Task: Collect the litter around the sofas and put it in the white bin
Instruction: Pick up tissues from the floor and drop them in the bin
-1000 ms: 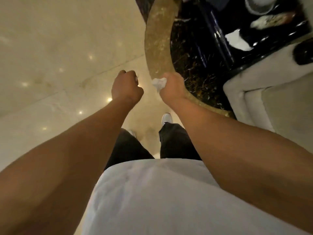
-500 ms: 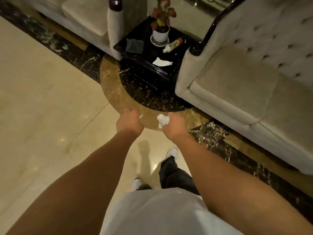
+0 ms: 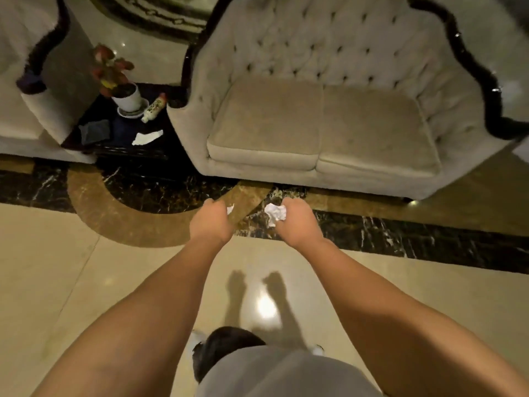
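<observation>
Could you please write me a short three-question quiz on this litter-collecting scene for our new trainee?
1. True or false: the right hand grips a crumpled white tissue.
2. Where does the loose white paper lie? A) sofa cushion B) dark side table C) floor
3. What stands in the white pot on that table?

Key: 1 true; 2 B; 3 a red-leaved plant.

Both fists closed on white paper: right hand [image 3: 297, 222] grips crumpled tissue [image 3: 275, 212], left hand [image 3: 210, 223] a scrap [image 3: 230, 209].
</observation>
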`<move>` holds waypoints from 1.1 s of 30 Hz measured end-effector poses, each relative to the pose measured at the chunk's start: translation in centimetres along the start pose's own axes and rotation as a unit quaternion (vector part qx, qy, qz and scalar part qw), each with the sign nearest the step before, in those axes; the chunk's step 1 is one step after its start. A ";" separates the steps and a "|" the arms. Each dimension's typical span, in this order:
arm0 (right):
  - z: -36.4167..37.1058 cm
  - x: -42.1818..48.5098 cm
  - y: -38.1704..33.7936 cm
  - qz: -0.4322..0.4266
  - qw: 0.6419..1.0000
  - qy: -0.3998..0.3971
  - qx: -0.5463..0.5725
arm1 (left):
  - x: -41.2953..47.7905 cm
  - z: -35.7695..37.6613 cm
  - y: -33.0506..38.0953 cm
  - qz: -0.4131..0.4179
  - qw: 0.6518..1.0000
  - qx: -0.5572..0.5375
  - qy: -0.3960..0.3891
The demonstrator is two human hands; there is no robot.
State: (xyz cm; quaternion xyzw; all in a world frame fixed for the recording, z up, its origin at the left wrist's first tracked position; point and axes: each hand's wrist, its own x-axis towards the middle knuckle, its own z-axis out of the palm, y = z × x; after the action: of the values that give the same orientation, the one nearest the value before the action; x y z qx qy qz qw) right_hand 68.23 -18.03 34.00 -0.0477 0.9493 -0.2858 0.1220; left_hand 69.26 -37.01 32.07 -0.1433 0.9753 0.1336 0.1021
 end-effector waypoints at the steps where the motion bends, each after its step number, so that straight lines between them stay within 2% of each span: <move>1: -2.3 -0.9 3.2 0.012 1.000 0.018 -0.006 | -0.3 0.7 3.4 0.018 1.000 0.006 -0.008; 7: -15.9 -6.7 21.6 0.154 0.983 0.094 -0.035 | -2.5 4.6 26.4 0.175 0.984 0.019 -0.041; 11: -22.1 -9.1 32.3 0.249 0.957 0.147 -0.015 | -3.7 7.8 40.9 0.304 0.949 0.051 -0.068; 14: -24.8 -9.7 38.8 0.282 0.945 0.167 -0.004 | -3.3 10.5 49.6 0.361 0.925 0.078 -0.087; 19: -31.4 -9.4 51.2 0.355 0.914 0.199 0.000 | -0.8 16.5 64.8 0.423 0.887 0.140 -0.123; 23: -39.2 -7.4 61.1 0.406 0.892 0.197 0.021 | 2.0 20.8 78.0 0.452 0.868 0.137 -0.156; 33: -56.9 -1.7 80.9 0.457 0.860 0.217 0.073 | 5.1 24.1 108.8 0.526 0.820 0.151 -0.166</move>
State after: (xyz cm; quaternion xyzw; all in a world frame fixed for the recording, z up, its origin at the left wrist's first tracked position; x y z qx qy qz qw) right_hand 53.43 79.81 35.40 0.4636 0.8435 -0.2694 0.0327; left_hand 34.99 69.12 33.27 0.4334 0.8784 0.0394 0.1974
